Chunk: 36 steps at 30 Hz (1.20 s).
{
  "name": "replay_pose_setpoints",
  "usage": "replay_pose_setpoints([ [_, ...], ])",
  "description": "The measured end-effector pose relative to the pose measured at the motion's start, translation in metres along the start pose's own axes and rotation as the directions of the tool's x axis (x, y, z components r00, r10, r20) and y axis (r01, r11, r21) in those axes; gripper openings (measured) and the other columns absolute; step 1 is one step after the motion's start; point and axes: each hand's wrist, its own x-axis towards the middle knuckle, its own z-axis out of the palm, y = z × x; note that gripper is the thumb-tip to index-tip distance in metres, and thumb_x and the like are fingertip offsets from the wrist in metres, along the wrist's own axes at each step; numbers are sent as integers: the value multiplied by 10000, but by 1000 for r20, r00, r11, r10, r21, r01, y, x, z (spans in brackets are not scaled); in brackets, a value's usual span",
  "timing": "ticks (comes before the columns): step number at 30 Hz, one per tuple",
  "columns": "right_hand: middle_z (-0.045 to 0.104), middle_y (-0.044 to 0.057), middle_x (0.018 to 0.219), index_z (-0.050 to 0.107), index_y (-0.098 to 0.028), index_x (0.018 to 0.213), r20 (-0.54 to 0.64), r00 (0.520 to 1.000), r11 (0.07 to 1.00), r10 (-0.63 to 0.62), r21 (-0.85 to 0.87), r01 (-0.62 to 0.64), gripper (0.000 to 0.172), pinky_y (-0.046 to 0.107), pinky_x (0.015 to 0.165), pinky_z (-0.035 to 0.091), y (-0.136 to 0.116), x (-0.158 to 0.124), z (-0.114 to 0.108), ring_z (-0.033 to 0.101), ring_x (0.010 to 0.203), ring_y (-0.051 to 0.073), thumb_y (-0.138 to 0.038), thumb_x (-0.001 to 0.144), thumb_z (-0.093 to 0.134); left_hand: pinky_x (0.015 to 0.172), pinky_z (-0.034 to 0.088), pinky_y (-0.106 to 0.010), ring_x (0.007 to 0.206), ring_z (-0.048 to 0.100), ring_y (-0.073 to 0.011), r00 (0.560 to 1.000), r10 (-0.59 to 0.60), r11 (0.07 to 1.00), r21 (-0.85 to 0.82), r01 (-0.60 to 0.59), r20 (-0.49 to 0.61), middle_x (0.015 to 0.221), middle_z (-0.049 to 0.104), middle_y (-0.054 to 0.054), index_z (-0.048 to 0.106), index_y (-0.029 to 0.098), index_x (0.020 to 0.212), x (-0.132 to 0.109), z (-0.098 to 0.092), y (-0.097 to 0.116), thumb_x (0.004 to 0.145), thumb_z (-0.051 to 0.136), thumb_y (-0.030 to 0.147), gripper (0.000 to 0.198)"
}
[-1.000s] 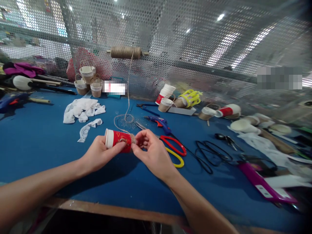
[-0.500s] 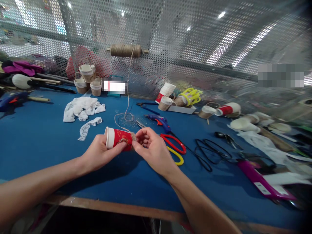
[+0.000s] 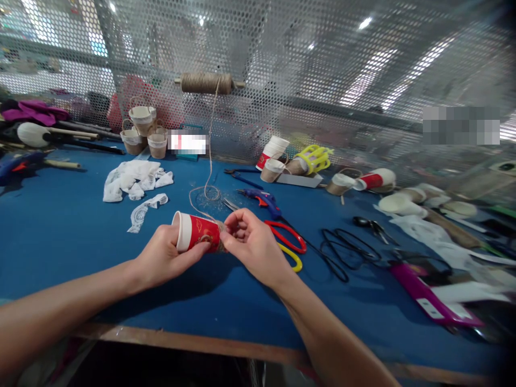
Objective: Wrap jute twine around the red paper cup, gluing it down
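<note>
A red and white paper cup lies sideways above the blue table, its white mouth to the left. My left hand is closed around it near the rim, thumb along the red side. Twine is wound about the cup's right end, and my right hand pinches it there with curled fingers, hiding part of that end. From the wrapping, the loose strand loops over the table and climbs to a twine spool on a rod. Scissors with red and yellow handles lie partly behind my right hand.
Beyond the scissors lie a blue glue gun and pliers. White lace is heaped at left, near finished twine-wrapped cups. A black cable and a purple power strip occupy the right. Perforated metal stands behind.
The cup has turned slightly, its mouth showing a little more and its right end dipping lower. Both hands keep their hold, and the view has shifted slightly.
</note>
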Motion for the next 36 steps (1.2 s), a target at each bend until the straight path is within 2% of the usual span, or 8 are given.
replay_pose_setpoints([
  [6,497,-28,680,441,-184,769,34,998,995,58,76,-60,153,241,503,433,0,2,-3,503,533,84,-220,685,564,547,472,-216,571,601,-130,993,116,991,71,-114,-20,674,689,-41,670,125,775,0,0,-3,781,535,203,155],
  [16,488,-44,665,439,-176,775,50,993,991,103,79,-107,149,235,487,438,-3,3,-5,528,495,76,-231,710,562,535,444,-209,530,565,-111,981,196,973,125,-195,10,635,664,-18,674,150,825,0,-2,-1,785,534,182,149],
  [22,491,-56,622,465,-174,759,49,991,986,122,109,-127,143,229,467,414,0,5,-4,514,471,76,-262,725,572,517,426,-205,518,543,-107,981,191,975,112,-194,33,625,648,-15,671,147,836,-1,-2,-2,785,539,193,149],
  [26,557,-13,681,568,-163,754,25,992,980,122,154,-124,180,242,581,434,6,9,-6,531,614,99,-343,758,552,464,392,-183,470,488,-84,986,161,986,28,-162,40,566,603,2,645,134,722,-1,-2,0,782,543,195,133],
  [28,594,12,730,609,-158,769,130,975,949,182,235,-209,234,246,634,445,9,11,-6,552,682,111,-373,787,519,456,382,-177,460,463,-77,983,174,985,-2,-174,61,544,581,11,621,129,676,-1,-2,1,773,551,189,134],
  [30,618,29,733,629,-158,794,293,926,883,237,333,-331,311,255,640,457,12,12,-6,571,691,123,-424,816,470,456,379,-177,459,447,-75,980,179,984,-24,-178,89,532,565,16,608,126,658,0,-3,1,766,557,189,135],
  [32,632,35,735,635,-169,839,391,886,820,248,403,-407,367,270,629,468,14,13,-6,582,670,132,-480,823,441,462,383,-180,470,450,-79,984,150,988,-51,-145,100,541,568,13,613,124,669,2,-4,1,766,555,195,134],
  [36,643,39,799,620,-187,906,400,886,788,232,457,-413,366,295,599,491,17,15,-6,569,622,129,-500,817,451,504,405,-195,517,494,-99,994,7,992,-125,6,109,589,609,2,644,125,703,7,-7,-2,742,579,220,121],
])
